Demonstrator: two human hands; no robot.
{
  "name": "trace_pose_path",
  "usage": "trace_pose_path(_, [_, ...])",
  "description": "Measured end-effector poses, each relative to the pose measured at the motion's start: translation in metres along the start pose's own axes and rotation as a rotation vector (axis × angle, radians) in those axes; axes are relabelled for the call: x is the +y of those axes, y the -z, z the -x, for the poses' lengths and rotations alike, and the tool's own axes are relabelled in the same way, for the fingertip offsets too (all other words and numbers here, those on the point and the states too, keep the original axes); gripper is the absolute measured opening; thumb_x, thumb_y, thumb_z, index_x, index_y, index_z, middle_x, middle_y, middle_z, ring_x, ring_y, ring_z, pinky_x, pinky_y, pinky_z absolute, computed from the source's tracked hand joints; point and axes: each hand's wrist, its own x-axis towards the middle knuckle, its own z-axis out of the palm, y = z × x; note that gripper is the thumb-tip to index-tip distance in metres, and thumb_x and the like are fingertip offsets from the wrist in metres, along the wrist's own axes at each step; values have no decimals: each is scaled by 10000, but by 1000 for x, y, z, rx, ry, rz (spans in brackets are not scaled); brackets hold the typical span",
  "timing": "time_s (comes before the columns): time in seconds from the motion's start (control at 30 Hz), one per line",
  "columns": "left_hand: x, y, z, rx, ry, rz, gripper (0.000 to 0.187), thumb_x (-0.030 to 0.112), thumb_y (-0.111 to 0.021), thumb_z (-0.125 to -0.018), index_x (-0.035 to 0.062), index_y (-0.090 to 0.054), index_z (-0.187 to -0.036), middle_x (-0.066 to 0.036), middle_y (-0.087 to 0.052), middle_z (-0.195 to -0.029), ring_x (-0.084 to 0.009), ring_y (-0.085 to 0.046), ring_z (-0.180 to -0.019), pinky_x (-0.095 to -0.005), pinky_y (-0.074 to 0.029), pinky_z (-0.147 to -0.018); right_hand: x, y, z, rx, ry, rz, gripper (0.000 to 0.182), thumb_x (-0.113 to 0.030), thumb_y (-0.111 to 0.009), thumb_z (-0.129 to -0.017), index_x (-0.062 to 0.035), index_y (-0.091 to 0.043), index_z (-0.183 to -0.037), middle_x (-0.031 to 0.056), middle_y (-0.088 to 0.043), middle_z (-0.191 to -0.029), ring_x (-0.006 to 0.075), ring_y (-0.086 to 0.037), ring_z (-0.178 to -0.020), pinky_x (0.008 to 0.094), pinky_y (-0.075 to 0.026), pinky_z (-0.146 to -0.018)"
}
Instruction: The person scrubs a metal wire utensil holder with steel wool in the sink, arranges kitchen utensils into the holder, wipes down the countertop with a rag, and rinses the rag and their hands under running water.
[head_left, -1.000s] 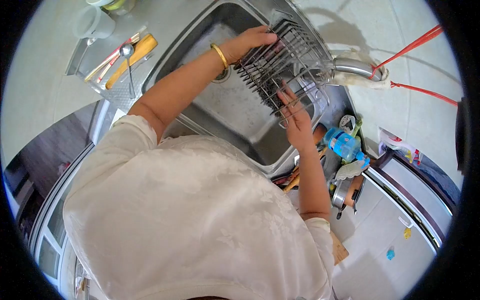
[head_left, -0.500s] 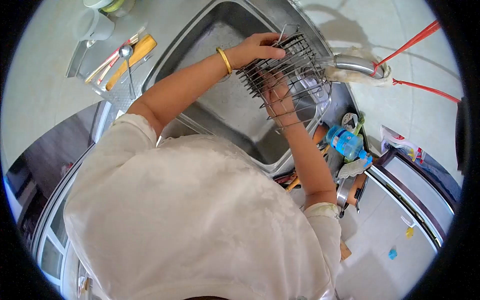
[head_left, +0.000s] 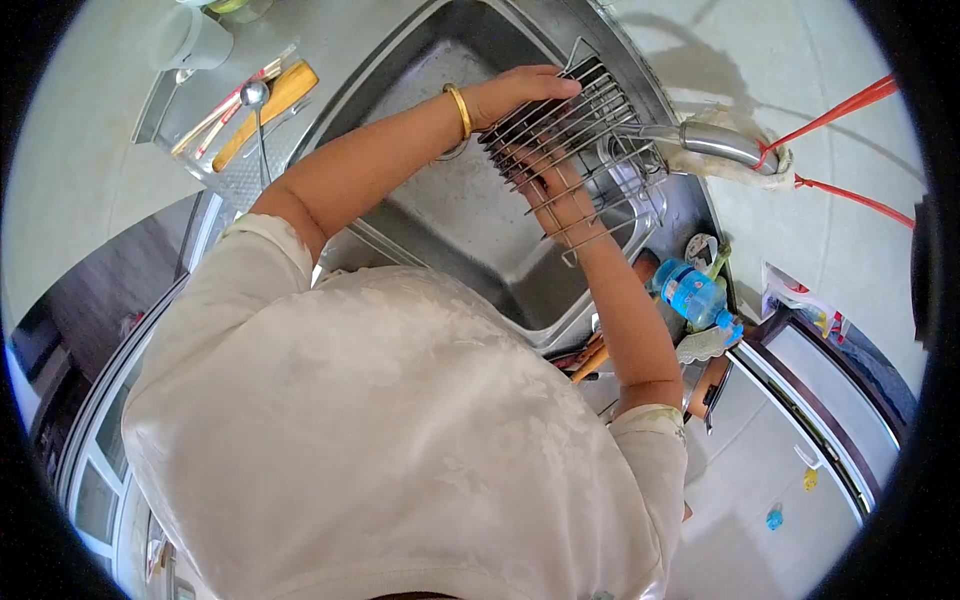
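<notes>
Over the sink I hold a wire rack (head_left: 610, 100) of thin metal bars, tilted. My left hand (head_left: 520, 95) grips its upper left edge, with the thumb across the top bars and the other fingers hidden beneath. My right hand (head_left: 556, 185) reaches in behind the bars from below, its fingers curled and partly covered by them. What it holds, if anything, I cannot make out. Below both hands is the stainless steel sink (head_left: 450, 225). A metal faucet (head_left: 725, 140) points toward the rack from the right.
Left of the sink lie a wooden spatula (head_left: 265, 113), a metal spoon (head_left: 256, 100) and chopsticks near a white cup (head_left: 195, 42). At the right stands a blue-labelled bottle (head_left: 695, 293), tilted, near pots. Red straps (head_left: 835, 115) pull at the faucet's wrapped base.
The rack has turned slightly in my hands, and my right hand has shifted a little behind the bars. The left hand keeps its grip. The view has moved slightly.
</notes>
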Motion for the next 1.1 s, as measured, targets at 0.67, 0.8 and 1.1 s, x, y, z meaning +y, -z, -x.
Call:
trace_pose_path(0.67, [-3,2,9,-150,175,150,425,421,-577,-814,37,-597,-995,-54,-627,-905,-110,-599,-744,-241,-506,-661,13,-1,22,-141,3,-189,383,-113,-502,-890,-95,-433,-1266,116,-421,-1274,275,-420,-1150,350,-326,-975])
trace_pose_path(0.8, [-7,-3,9,-68,215,158,435,417,-581,-812,30,-594,-1009,-61,-631,-875,-104,-608,-722,-238,-521,-615,6,8,32,-172,-160,-197,316,-72,-490,-879,-63,-466,-1194,117,-463,-1197,248,-426,-1134,334,-306,-978])
trace_pose_path(1.1, [-20,34,3,252,217,332,413,464,-585,-791,75,-616,-925,-29,-636,-738,-118,-593,-518,-247,-518,-460,22,-11,60,732,-333,-171,245,10,-482,-831,-12,-518,-1072,102,-525,-1071,189,-504,-976,282,-380,-879])
